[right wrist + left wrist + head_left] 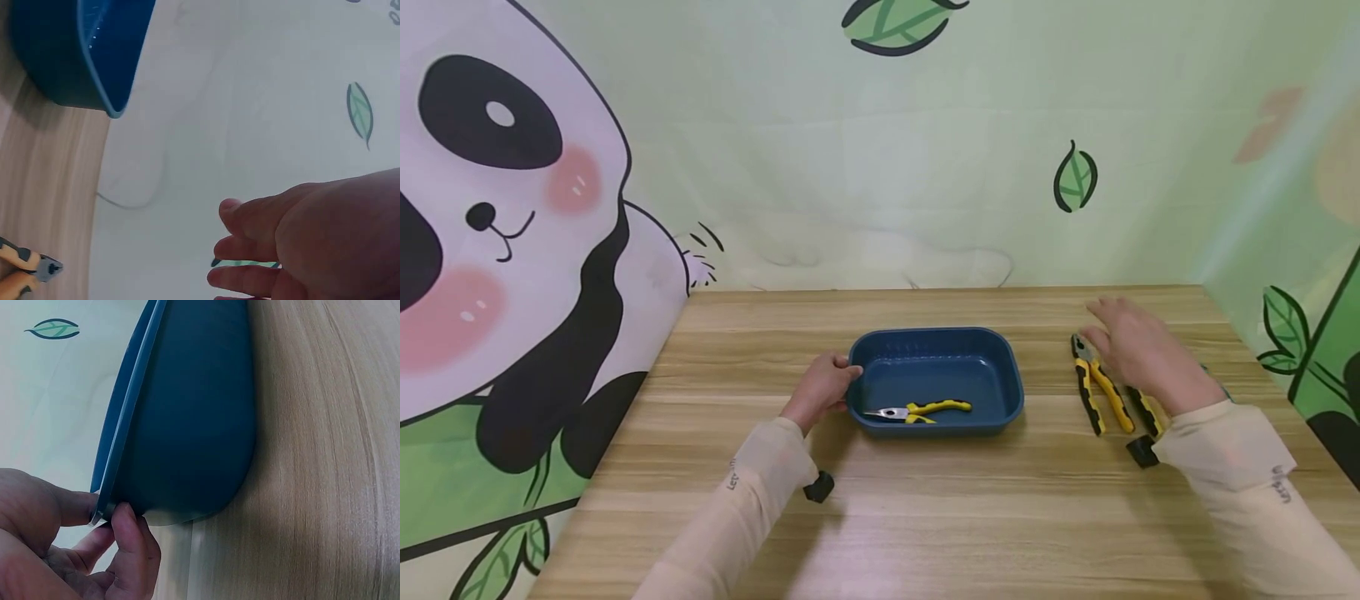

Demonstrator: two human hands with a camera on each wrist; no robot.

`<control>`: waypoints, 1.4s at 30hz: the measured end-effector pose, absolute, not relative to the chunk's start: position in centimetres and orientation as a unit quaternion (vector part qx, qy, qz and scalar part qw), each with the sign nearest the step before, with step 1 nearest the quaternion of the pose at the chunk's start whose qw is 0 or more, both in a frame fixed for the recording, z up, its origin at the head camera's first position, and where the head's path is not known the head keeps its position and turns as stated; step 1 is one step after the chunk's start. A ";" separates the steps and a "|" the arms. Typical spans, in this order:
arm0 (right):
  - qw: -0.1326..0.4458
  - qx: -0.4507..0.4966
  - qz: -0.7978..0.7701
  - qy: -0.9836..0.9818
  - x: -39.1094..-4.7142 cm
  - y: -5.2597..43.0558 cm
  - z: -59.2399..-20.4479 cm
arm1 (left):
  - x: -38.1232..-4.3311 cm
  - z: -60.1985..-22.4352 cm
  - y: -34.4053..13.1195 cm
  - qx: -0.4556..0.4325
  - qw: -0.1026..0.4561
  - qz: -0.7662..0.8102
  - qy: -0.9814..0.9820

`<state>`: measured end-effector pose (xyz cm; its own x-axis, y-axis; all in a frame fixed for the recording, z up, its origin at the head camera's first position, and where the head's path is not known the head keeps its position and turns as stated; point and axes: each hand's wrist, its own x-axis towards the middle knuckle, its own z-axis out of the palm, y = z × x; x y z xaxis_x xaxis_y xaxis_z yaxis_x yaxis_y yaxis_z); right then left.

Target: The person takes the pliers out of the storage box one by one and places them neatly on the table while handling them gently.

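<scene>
A blue plastic basin (940, 428) stands mid-table. Its left rim is pinched by my left hand (824, 385), thumb over the edge and fingers beneath it, as the left wrist view shows. Inside the basin lie long-nose pliers (938, 407) with yellow and black handles, jaws toward the left. My right hand (1138, 346) hovers at the right, fingers extended and holding nothing. Just left of it, yellow-and-black pliers (1111, 390) rest on the table with handles spread; their head also shows in the right wrist view. Another yellow-and-black handle (1144, 410) is partly hidden under the right hand.
The wood-grain table (925, 517) ends at a printed backdrop (820, 200) behind and at both sides. A bit of something teal (1227, 392) peeks out beyond the right wrist. Small black blocks (819, 487) sit under both wrists.
</scene>
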<state>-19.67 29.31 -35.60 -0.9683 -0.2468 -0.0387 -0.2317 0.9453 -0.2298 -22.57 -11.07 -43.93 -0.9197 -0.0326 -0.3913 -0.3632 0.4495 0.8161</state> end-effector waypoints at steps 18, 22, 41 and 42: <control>-0.043 -0.156 -0.127 0.979 -20.6 29.3 -31.9 | -22.6 -44.0 -11.3 -0.110 0.160 0.512 0.837; -0.055 -0.158 -0.119 0.979 -20.9 29.1 -31.0 | -22.6 -44.0 -11.3 -0.111 0.161 0.514 0.835; -0.060 -0.153 -0.124 0.979 -21.0 29.1 -29.1 | -22.6 -44.0 -11.2 -0.115 0.162 0.512 0.836; -0.061 -0.153 -0.123 0.979 -21.0 29.1 -29.1 | -22.6 -44.0 -11.2 -0.116 0.162 0.511 0.836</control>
